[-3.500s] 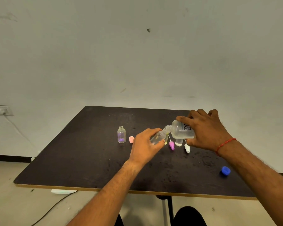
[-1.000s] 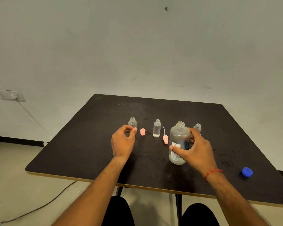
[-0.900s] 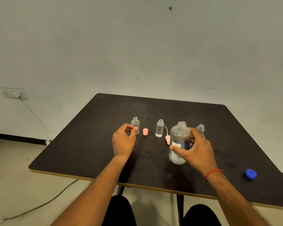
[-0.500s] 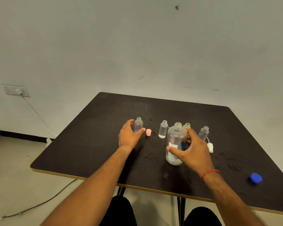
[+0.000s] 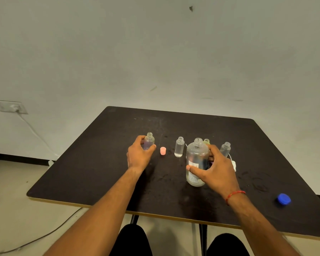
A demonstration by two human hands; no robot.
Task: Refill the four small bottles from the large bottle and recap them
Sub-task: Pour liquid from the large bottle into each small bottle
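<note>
I see a dark square table [image 5: 100,172] against a pale wall. The left hand [image 5: 139,157] curls its fingers and thumb round the leftmost small bottle [image 5: 149,143], upright and uncapped, towards the table's middle. A pink cap [image 5: 163,151] sits just to its right, then a second small bottle [image 5: 179,147]. The right hand [image 5: 215,171] wraps the large bottle [image 5: 197,159], upright and open-necked. Behind it I make out a yellowish small bottle [image 5: 207,141], partly hidden, with a fourth small bottle [image 5: 225,149] and a white cap [image 5: 234,165] to the right. A blue cap [image 5: 284,199] lies near the right edge.
</note>
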